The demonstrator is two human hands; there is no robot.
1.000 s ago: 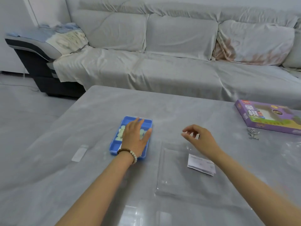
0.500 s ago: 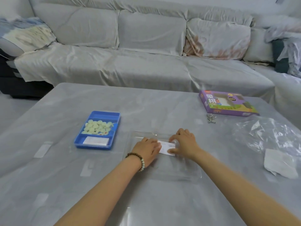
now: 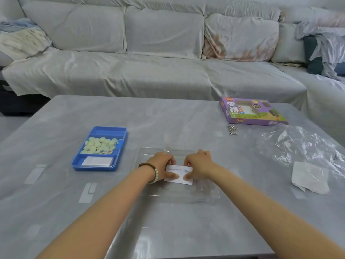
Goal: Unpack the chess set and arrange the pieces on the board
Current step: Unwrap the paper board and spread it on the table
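Hands at lower centre of frame: left hand [image 3: 164, 165] and right hand [image 3: 198, 165] side by side, fingers curled, each pinching the folded white paper [image 3: 179, 174] between a thumb near its lower edge and fingers at its upper edge. Paper flat on a clear plastic lid [image 3: 209, 193] on the table [image 3: 168, 118]; judged to be the folded board, print too small to read.

Risks from here, as judgement:
- tearing along a crease, if pulled apart hard from two close pinch points;
- sliding of the slick clear plastic lid beneath the paper during unfolding;
- a spreading sheet sweeping into the blue tray [image 3: 122, 146], near the lid on its left, and scattering its contents.

Containers:
- Blue tray, left of centre, two compartments: upper with a heap of pale round chess pieces [image 3: 99, 144], a few with marks showing; lower with a flat white packet [image 3: 97, 161].
- Purple box [image 3: 252, 114] at upper right, contents not discernible.
- Crumpled clear bag [image 3: 298, 146] at right edge, beside a white sheet [image 3: 309, 177].
- Small metal rings [image 3: 232, 129] just below the purple box.
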